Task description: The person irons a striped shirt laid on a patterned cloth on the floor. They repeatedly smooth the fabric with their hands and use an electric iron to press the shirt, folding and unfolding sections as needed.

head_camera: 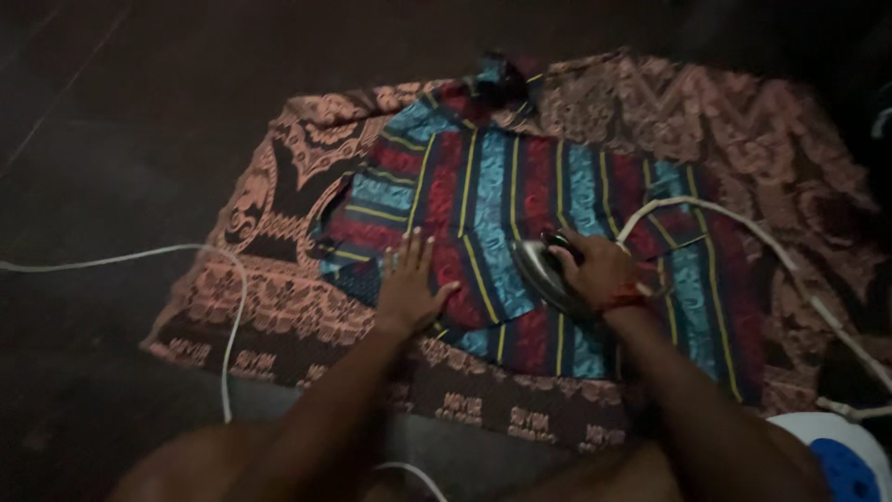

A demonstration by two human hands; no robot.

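Our forearms reach over a patterned cloth (279, 307) on the dark floor; our left hand (409, 284) presses flat, fingers spread, on the striped shirt (492, 195), while our right hand (599, 270) grips the iron (539, 265) resting on it, cord (743, 232) trailing right

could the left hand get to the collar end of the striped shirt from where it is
Probably yes: the left hand lies flat on the striped shirt, and only bare cloth lies between it and the collar end. The iron sits off to the side.
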